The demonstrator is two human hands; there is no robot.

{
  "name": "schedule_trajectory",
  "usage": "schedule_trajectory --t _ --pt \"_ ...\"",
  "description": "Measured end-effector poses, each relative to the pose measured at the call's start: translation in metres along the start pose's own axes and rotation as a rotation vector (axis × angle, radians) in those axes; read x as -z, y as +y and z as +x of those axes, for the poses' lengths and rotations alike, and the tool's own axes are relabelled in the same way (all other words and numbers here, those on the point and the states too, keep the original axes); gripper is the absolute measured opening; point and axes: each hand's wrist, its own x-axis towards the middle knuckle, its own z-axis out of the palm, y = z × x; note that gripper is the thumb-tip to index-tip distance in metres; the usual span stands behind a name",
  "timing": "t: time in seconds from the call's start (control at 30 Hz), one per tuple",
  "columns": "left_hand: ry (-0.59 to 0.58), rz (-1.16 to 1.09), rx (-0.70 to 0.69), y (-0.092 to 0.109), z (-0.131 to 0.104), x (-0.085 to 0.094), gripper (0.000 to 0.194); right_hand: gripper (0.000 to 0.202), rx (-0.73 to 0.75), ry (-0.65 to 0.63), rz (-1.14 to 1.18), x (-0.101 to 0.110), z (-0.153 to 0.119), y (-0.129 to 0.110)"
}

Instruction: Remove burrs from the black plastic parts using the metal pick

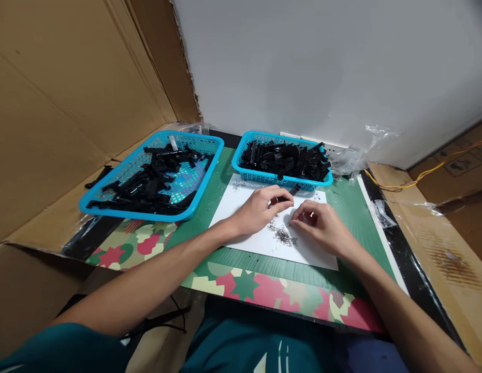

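Note:
My left hand (260, 210) is closed, thumb and fingers pinched round a small black plastic part (294, 190), whose end shows past the fingertips. Close by on the right, my right hand (318, 223) has its thumb and forefinger pressed together; whatever sits between them is too small to make out. Beneath both hands lies a white sheet (236, 207). A heap of tiny metal pieces (283, 236) rests on it, just below the fingertips, with a few strays around it.
Behind the hands stands a blue basket (279, 179) piled with black plastic parts (287, 158). Another blue basket (190, 212) at left holds more. Clear plastic film (347, 158) and a yellow cable (419, 178) lie at right. Cardboard (77, 77) walls the left side.

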Motion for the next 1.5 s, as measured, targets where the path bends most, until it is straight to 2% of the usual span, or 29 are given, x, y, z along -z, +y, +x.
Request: schedule_trajectory --t 0.13,0.37,0.57,0.9,1.03,1.27,1.37,1.5 --pt "-0.002 0.014 0.021 0.0 0.001 0.0 0.016 0.01 0.003 0.009 0.055 0.001 -0.001 0.0" --pt "-0.083 -0.03 0.025 0.003 -0.001 0.002 0.022 0.034 -0.149 0.042 0.553 0.008 0.0 -0.002" --pt "-0.121 -0.134 0.014 0.005 -0.003 0.0 0.019 0.036 -0.156 0.071 0.713 0.006 0.0 -0.01" --pt "-0.017 -0.189 0.037 0.006 -0.002 -0.004 0.011 0.031 -0.109 0.215 0.718 -0.004 -0.003 -0.017" --pt "0.008 -0.164 0.04 0.004 -0.002 -0.005 0.007 0.03 -0.058 0.169 0.733 -0.007 -0.004 -0.016" --pt "0.008 -0.148 0.047 0.007 -0.002 -0.003 0.018 0.027 -0.032 0.277 0.62 -0.004 -0.004 -0.012" --pt "0.002 -0.145 0.039 0.008 -0.002 -0.002 0.02 0.027 -0.012 0.248 0.602 0.001 -0.006 -0.012" --pt "-0.108 -0.13 0.016 0.009 -0.002 0.0 0.018 0.04 -0.02 0.154 0.611 0.005 -0.009 -0.012"
